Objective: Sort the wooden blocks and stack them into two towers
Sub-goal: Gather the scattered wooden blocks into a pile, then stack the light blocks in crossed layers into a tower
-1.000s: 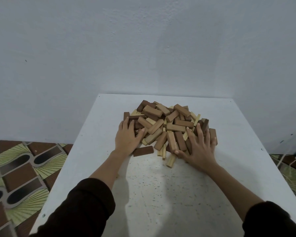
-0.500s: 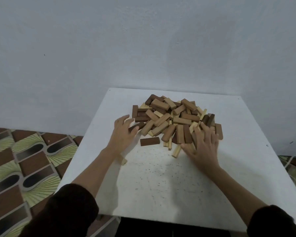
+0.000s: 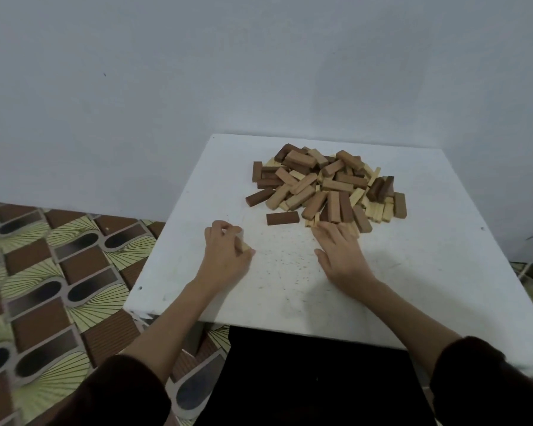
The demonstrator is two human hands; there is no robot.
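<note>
Left hand (image 3: 225, 256) back with pale block (image 3: 246, 247)

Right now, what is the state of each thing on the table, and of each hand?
pile of blocks: loose heap, colours mixed, no tower.
dark block: flat, alone, beside the pile.
left hand: curled round a light block.
right hand: fingers straight, at the pile's near edge.

White table (image 3: 428, 241) vs plain grey-blue wall (image 3: 166, 72) — patterned brown/green floor tiles (image 3: 43, 272).
</note>
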